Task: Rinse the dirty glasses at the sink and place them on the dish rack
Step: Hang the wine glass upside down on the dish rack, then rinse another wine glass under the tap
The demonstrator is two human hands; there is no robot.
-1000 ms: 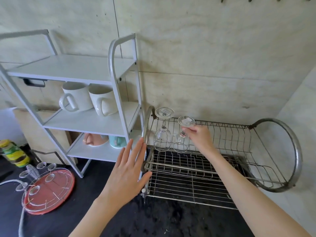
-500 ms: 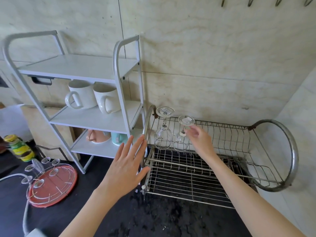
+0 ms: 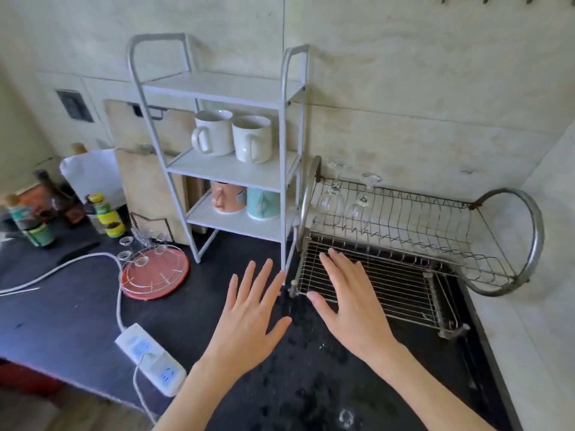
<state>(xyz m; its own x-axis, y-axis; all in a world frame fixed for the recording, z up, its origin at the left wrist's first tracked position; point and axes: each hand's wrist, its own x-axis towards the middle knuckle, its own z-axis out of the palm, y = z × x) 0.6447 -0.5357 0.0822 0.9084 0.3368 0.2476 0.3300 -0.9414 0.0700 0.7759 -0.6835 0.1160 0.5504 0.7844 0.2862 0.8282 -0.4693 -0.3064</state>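
While two stemmed glasses stand upside down on the upper tier of the wire dish rack, at its far left end against the tiled wall, both hands are seen empty and held apart above the dark table. The left hand is spread flat with fingers straight, just left of the rack's near left corner. The right hand is likewise flat and holds nothing, its fingers lying over the near left part of the rack's lower grid; whether the wire is touched cannot be told.

A risk is judged from how the glasses rest: they are perched on narrow wire, close beside one another, with their feet uppermost, so a knock to the rack's left hoop or a careless reach could tip one against the other. A white power strip and its cable lie on the table at near left, where drips from wet glassware could reach them.

Room for more glasses is seen along the upper tier to the right, up to the right hoop. To the left, movement is hemmed by a white shelf unit holding mugs, standing just beside the rack, and by a red round tray further left
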